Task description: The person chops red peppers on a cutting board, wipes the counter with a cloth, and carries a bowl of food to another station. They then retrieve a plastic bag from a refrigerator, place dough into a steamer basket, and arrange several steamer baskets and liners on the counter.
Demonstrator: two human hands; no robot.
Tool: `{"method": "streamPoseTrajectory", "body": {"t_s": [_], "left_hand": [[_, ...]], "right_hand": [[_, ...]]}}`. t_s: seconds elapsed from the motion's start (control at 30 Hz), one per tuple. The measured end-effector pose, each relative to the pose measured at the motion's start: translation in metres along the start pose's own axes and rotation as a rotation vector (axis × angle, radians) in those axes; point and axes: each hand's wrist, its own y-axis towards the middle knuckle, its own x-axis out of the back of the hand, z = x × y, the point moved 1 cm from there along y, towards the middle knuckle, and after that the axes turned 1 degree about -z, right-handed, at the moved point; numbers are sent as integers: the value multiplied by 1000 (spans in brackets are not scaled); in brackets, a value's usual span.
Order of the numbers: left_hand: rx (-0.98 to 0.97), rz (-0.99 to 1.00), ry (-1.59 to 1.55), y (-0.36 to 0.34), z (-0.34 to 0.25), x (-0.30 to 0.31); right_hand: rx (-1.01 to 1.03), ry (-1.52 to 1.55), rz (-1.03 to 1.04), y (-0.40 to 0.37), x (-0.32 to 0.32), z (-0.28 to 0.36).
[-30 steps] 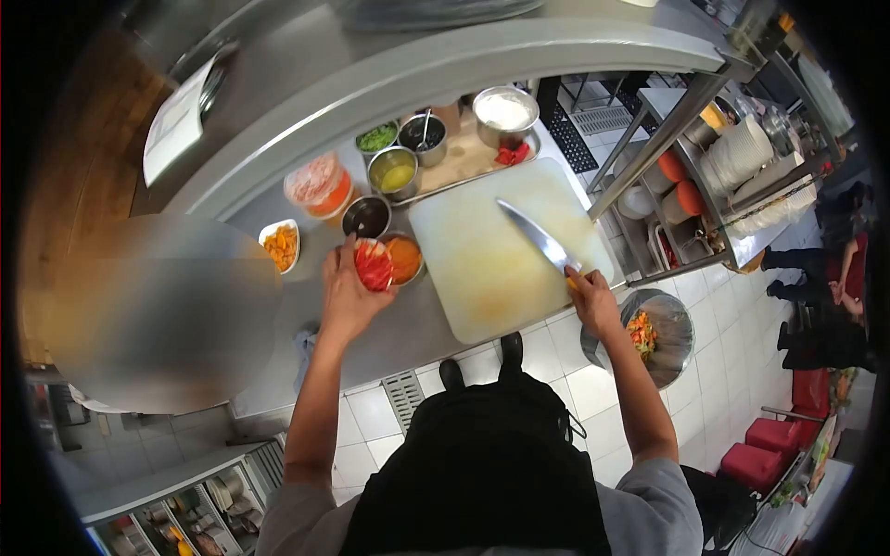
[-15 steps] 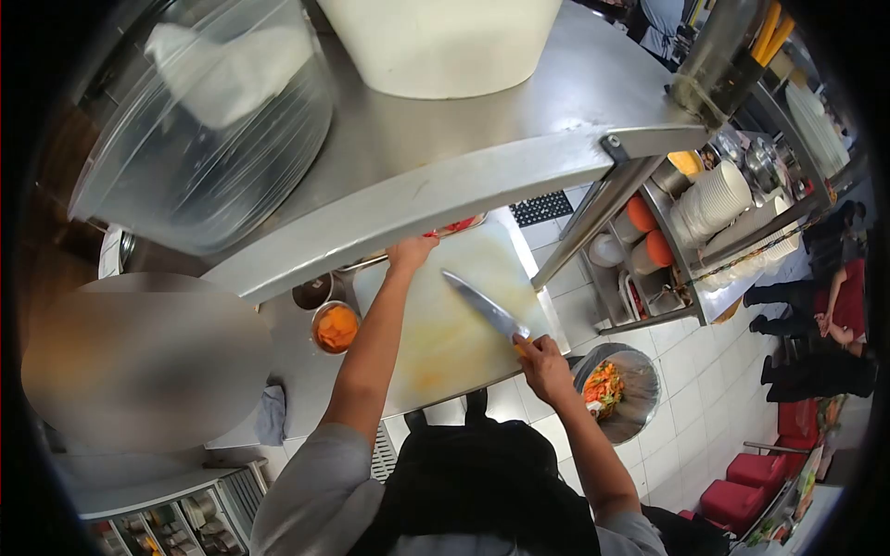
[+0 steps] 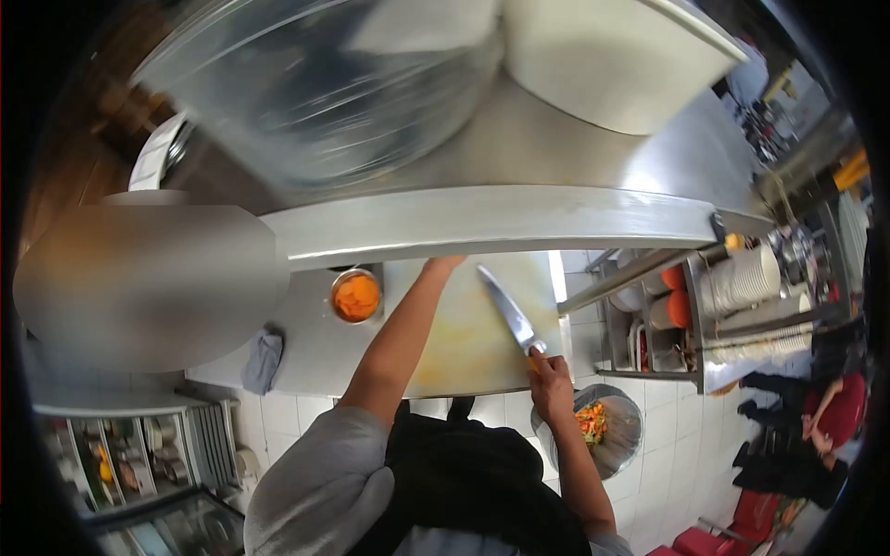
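Note:
My right hand is closed around the yellowish handle of a chef's knife. Its long blade points away from me, over the right part of a stained white cutting board. My left arm stretches across the board's left side. At the far end, my left hand passes under the metal shelf edge, which hides its fingers. A small round container of orange slices stands left of the board.
Overhead, a steel shelf carries a clear plastic tub and a white bin. A grey cloth lies at the counter's left. Below right stands a lined bucket of vegetable scraps. People stand far right.
The view has swung, so the shelf now covers my left hand's fingers and the red food near them. My right hand still holds the knife, its blade turned slightly more upright in view.

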Motion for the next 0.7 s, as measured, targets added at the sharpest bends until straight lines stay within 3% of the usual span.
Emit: {"method": "streamPoseTrajectory", "body": {"t_s": [0.03,0.17,0.23,0.37,0.4,0.43,0.47,0.5,0.57,0.6,0.67,0.7], "left_hand": [[149,168,-169,-1,-45,63],[415,153,-111,-69,-69,182],[156,-164,11,-113,-45,251],[511,-313,525,-219,53,347],[532,-334,534,-240,66,363],[636,-224,641,-259,77,376],[740,-106,744,-277,88,383],[760,-117,749,-293,99,384],[899,2,419,-314,125,377],[774,-87,392,-312,121,370],[732,-31,52,-294,119,365],[726,-20,39,-283,124,371]], "right_hand": [[-18,15,-29,2,-2,-1],[-79,11,-82,8,-5,8],[-9,12,-60,8,-13,1],[60,-25,-57,16,-24,10],[67,-61,-81,19,-25,12],[92,-63,-74,21,-23,15],[141,-231,-144,20,-20,19],[190,-396,-216,21,-18,29],[256,-251,-187,23,-22,69],[293,-109,-157,20,-28,93],[223,292,222,16,-66,151],[230,376,376,12,-79,203]]}}
